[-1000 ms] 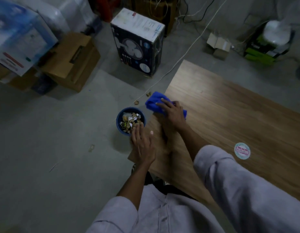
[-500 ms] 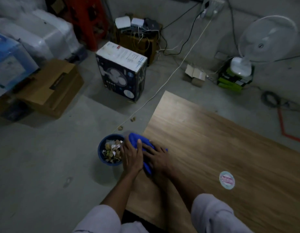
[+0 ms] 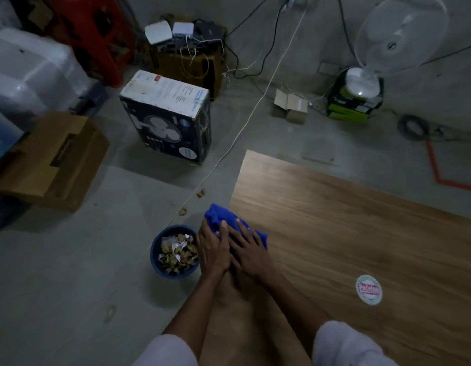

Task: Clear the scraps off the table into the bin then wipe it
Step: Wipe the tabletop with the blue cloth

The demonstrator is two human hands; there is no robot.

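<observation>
Head view: we've the blue cloth [image 3: 220, 214] bunched at the table [image 3: 334, 220] edge beside the bin [image 3: 171, 274], R hand [image 3: 249, 250] flat on it w/ fingers spread, L hand [image 3: 212, 249] on it too (too dim to tell if it curls), so a hard push may tip the cloth into the bin or onto the floor [image 3: 70, 260].

A printed fan box [image 3: 165, 120] stands on the floor; left of it, a brown cardboard box [image 3: 52, 159]; behind it, a red stool [image 3: 97, 35]; far right, a white fan [image 3: 398, 35].
</observation>
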